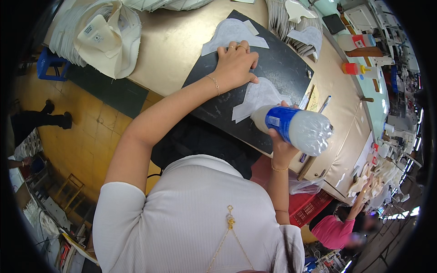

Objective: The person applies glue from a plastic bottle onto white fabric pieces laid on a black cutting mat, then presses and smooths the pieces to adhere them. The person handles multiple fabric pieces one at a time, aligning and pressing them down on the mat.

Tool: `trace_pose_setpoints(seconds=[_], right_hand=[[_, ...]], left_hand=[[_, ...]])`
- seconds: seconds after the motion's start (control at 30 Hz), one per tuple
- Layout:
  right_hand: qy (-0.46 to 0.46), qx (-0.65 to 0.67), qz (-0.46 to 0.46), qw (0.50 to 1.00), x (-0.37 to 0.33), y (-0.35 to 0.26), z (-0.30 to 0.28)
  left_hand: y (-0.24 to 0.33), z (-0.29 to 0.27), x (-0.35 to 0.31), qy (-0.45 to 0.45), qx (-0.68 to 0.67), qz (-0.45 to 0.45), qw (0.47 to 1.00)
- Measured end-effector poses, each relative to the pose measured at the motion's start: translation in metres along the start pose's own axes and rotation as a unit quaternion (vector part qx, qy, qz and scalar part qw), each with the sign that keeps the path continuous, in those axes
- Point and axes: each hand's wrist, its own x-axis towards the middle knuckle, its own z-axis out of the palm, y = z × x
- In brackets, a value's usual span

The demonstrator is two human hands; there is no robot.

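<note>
My right hand is wrapped round a clear plastic bottle with a blue label and whitish contents. The bottle lies tilted, its base to the right and its narrow end over the edge of a pale curved fabric piece on the black board. My left hand rests palm down on the board, fingers bent and apart. Its fingertips reach the lower edge of a second pale fabric piece, and its thumb touches the top of the nearer one. The bottle's mouth cannot be made out clearly.
Stacked pale fabric pieces stand at the far left and far right. A pen lies right of the board. Bottles with red parts stand on the right-hand ledge. A red crate sits below; a person in pink is beyond.
</note>
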Motion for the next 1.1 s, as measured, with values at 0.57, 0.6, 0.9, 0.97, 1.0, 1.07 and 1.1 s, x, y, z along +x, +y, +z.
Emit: trace_pose_setpoints(seconds=[0.57, 0.6, 0.9, 0.97, 1.0, 1.07, 1.1], right_hand=[[-0.168, 0.021, 0.045, 0.985, -0.016, -0.015, 0.027], [-0.135, -0.025, 0.021, 0.99, -0.01, -0.011, 0.02], [-0.13, -0.043, 0.04, 0.99, 0.0, -0.008, 0.033], [-0.152, 0.006, 0.062, 0.986, -0.002, -0.016, 0.04], [-0.156, -0.003, 0.056, 0.986, -0.002, -0.013, 0.037], [-0.141, 0.002, 0.054, 0.988, 0.002, -0.006, 0.03], [-0.135, 0.002, 0.055, 0.989, 0.002, -0.006, 0.03]], left_hand=[[0.001, -0.002, 0.0, -0.01, 0.005, -0.002, 1.0], [0.002, -0.003, 0.0, -0.015, 0.005, -0.003, 1.0], [0.003, -0.002, 0.001, -0.01, 0.007, -0.003, 1.0], [0.002, -0.001, 0.001, -0.008, 0.009, -0.001, 1.0], [0.001, -0.001, 0.0, -0.004, 0.009, 0.0, 1.0], [0.001, -0.001, -0.001, -0.001, 0.01, 0.001, 1.0], [0.001, -0.002, -0.001, -0.002, 0.01, 0.0, 1.0]])
